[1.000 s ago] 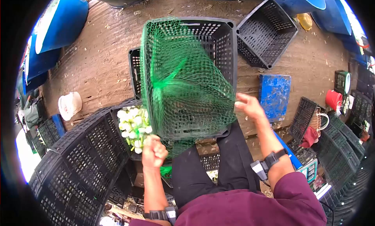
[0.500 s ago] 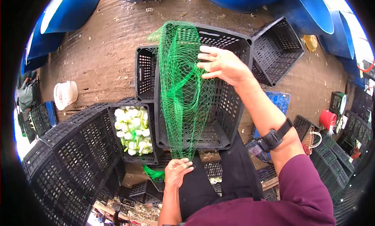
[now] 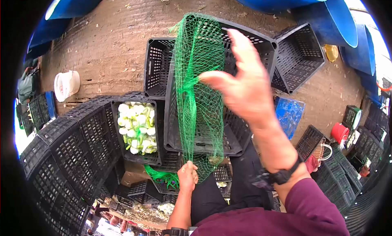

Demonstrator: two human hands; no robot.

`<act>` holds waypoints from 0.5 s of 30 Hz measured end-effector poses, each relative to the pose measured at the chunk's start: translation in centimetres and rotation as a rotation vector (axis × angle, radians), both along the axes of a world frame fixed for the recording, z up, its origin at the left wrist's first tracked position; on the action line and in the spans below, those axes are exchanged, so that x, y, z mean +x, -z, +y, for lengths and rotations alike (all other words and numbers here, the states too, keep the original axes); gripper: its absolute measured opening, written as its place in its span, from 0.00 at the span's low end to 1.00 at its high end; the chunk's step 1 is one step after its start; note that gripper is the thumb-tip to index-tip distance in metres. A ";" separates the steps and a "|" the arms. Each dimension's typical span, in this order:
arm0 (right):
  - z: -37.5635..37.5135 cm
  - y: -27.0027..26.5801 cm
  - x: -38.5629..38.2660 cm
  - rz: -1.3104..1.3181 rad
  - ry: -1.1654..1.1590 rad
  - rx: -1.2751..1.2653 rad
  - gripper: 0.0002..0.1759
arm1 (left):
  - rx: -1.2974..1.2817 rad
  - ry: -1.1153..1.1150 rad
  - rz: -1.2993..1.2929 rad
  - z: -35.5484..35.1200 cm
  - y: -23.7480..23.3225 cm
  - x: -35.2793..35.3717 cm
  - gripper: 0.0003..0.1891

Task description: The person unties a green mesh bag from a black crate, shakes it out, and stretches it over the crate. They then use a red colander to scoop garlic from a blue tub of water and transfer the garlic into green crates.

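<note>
A green mesh net bag [image 3: 188,113] lies stretched over a large black plastic crate [image 3: 257,36], hooked over the crate's far left corner and reaching past its near edge. My left hand [image 3: 188,177] is closed in a fist around the gathered near end of the net. Over the right part of the crate, my right hand [image 3: 247,87] is raised close to the camera, thumb and fingers apart, slightly blurred. Its thumb overlaps the net in this view, and nothing shows in its grasp.
Left of the large crate stands a crate of white and pale-green vegetables [image 3: 138,128]. Stacked black crates [image 3: 65,142] line the left side. Another black crate [image 3: 300,56] lies back right, near blue barrels [image 3: 339,15]. More green netting [image 3: 161,175] hangs below. A white bucket [image 3: 67,86] sits far left.
My right hand has moved off the net toward the camera, fingers now spread. My left hand has tightened into a fist, and the net bulges out over the crate's near edge.
</note>
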State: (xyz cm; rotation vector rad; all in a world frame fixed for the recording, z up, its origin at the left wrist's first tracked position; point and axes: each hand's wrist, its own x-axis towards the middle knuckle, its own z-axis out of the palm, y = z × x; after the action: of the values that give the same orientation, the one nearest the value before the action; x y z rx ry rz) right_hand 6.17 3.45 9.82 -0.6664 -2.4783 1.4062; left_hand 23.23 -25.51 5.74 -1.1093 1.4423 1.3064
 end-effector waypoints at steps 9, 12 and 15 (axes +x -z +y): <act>0.7 11.7 -0.9 -0.060 0.049 -0.112 0.07 | -0.079 0.001 0.055 -1.1 -0.9 -0.6 0.17; 8.4 8.5 0.1 -0.037 0.297 -0.890 0.07 | -0.051 -0.053 0.076 -2.6 -0.5 -1.0 0.19; 16.8 9.7 1.0 -0.108 0.572 -1.055 0.07 | 0.020 -0.207 0.110 -3.2 -0.5 -2.1 0.21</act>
State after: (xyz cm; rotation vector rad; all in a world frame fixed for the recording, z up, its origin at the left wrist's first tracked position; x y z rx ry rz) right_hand 7.13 20.21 0.08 -1.4838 -1.2127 2.3311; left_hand 21.12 -28.70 6.23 -1.2155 1.4186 1.5447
